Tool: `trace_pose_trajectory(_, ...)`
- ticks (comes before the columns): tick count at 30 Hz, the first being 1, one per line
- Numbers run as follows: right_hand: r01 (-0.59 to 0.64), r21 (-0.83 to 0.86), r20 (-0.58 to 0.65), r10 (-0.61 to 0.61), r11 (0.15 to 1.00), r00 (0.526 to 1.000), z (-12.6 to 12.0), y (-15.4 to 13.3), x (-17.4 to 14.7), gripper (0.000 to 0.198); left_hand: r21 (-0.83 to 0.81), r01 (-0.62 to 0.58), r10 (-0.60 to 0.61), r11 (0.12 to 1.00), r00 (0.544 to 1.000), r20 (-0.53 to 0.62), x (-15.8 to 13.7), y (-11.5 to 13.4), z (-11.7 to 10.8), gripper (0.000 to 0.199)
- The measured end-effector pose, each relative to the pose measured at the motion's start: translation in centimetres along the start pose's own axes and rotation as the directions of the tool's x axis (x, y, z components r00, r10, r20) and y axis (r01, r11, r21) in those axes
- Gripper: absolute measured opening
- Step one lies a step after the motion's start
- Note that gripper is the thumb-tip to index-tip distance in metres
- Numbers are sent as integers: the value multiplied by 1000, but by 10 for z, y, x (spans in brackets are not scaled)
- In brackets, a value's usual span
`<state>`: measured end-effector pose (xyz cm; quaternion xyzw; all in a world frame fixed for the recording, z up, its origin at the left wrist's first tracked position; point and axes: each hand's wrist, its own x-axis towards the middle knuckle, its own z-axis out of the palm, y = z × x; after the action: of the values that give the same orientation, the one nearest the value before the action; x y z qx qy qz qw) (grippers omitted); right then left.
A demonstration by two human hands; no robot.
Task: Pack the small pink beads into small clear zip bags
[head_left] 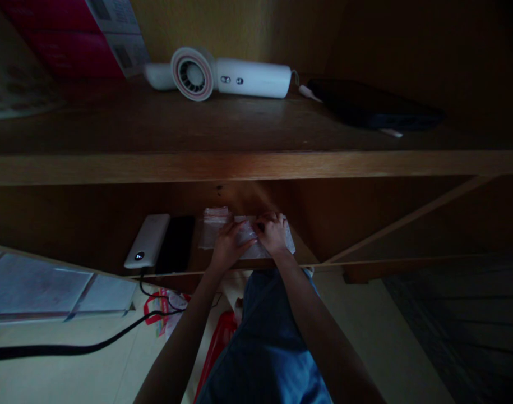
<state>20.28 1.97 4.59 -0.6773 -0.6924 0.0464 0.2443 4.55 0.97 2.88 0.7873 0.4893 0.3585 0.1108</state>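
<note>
On the lower shelf, my left hand (229,246) rests over a clear plastic bag (256,253), its thumb and forefinger stretched apart on the film. To its right, my right hand (273,233) has its fingers curled onto the same bag and appears to pinch it. The bag lies flat and crinkled, partly covered by both hands. Just left of my left hand is a small stack of clear zip bags (214,224). Dim light hides what, if anything, is inside the bag.
A white power bank (147,241) with a black cable and a dark phone-like slab (175,244) lie to the left. The upper shelf (239,132) overhangs my hands, carrying a white handheld fan (252,77), a dark phone (374,104) and a pink box (71,39).
</note>
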Motion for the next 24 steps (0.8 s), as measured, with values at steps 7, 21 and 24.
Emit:
trace_pose_trajectory(7, 3, 6, -12, -3, 1000, 1000, 2, 1, 0, 13, 4, -13, 13, 1000, 1000, -4, 0, 0, 0, 52)
trace_pose_trajectory(21, -15, 235, -116, 43, 972, 992, -4, 10, -3, 15, 2, -9, 9, 1000, 1000, 8, -1, 1, -1, 52)
trace_pose_trajectory(24, 27, 365, -124, 20, 931, 992, -9, 14, -5, 16, -10, -16, 16, 1000, 1000, 22, -1, 1, -1, 51)
